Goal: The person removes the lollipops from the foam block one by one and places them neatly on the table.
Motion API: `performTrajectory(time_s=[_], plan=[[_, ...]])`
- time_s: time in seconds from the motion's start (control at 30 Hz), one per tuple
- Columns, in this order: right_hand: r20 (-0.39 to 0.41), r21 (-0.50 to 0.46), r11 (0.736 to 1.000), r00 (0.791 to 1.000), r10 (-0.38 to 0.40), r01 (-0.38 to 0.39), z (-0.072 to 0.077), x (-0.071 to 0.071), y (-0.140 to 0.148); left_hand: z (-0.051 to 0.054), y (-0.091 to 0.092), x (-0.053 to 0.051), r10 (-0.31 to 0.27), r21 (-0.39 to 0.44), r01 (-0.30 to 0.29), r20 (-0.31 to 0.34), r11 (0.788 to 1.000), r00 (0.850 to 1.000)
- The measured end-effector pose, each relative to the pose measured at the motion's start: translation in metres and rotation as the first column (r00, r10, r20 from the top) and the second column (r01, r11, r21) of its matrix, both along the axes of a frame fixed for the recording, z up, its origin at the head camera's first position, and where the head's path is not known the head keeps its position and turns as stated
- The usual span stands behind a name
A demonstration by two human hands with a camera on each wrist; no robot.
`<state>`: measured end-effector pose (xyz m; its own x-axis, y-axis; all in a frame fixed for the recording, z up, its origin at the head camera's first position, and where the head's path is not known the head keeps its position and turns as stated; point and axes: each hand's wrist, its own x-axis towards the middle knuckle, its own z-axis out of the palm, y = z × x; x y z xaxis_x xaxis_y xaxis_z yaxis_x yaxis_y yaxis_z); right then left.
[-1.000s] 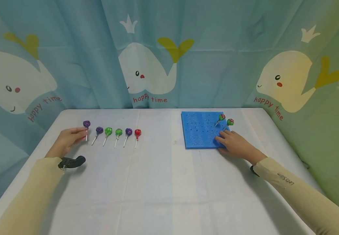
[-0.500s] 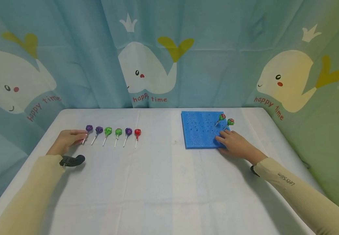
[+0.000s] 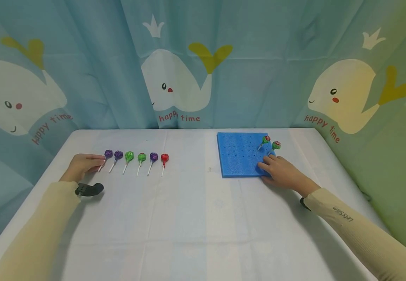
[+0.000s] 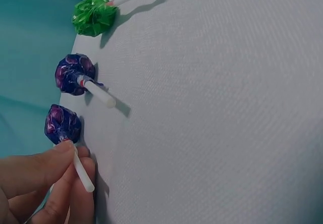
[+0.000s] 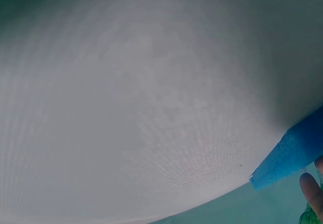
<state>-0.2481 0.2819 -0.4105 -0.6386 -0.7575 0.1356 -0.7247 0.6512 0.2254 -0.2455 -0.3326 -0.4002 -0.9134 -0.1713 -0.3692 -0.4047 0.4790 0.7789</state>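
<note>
At the left end of a row of lollipops, my left hand (image 3: 80, 167) pinches the white stick of a purple-wrapped lollipop (image 4: 63, 124) between thumb and fingers, just under its candy head. A second purple lollipop (image 3: 118, 155) lies close beside it. Over on the right, my right hand (image 3: 281, 175) holds the near right corner of a blue foam board (image 3: 239, 156) dotted with small holes. Two green-and-red lollipops (image 3: 266, 139) stand tilted near the board's right edge, above the fingers. In the right wrist view only fingertips and a board corner show.
Further along the row lie a light green lollipop (image 3: 129, 156), a green one (image 3: 141, 157), another purple one (image 3: 154, 157) and a red one (image 3: 164, 157). A white cloth covers the table (image 3: 189, 218). Behind it hangs a blue curtain (image 3: 252, 89) with whales.
My left hand has lowered the purple lollipop and shifted it slightly right, tilting its stick in line with the row. My right hand and the foam board have stayed put.
</note>
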Motion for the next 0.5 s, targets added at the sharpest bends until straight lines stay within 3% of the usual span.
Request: performTrajectory(time_s=[0.3,0.5], plan=[[0.004,0.015,1.0,1.0,-0.012,0.012,0.0001,0.0,-0.0006,0.0008,0.0025,0.0006,0.003,-0.013,-0.003,-0.035,1.0,0.999],[-0.002,0.016,1.0,1.0,-0.011,0.011,-0.0004,-0.0005,-0.0001,0.0002,0.0009,0.0021,0.004,-0.001,-0.004,-0.024,1.0,1.0]])
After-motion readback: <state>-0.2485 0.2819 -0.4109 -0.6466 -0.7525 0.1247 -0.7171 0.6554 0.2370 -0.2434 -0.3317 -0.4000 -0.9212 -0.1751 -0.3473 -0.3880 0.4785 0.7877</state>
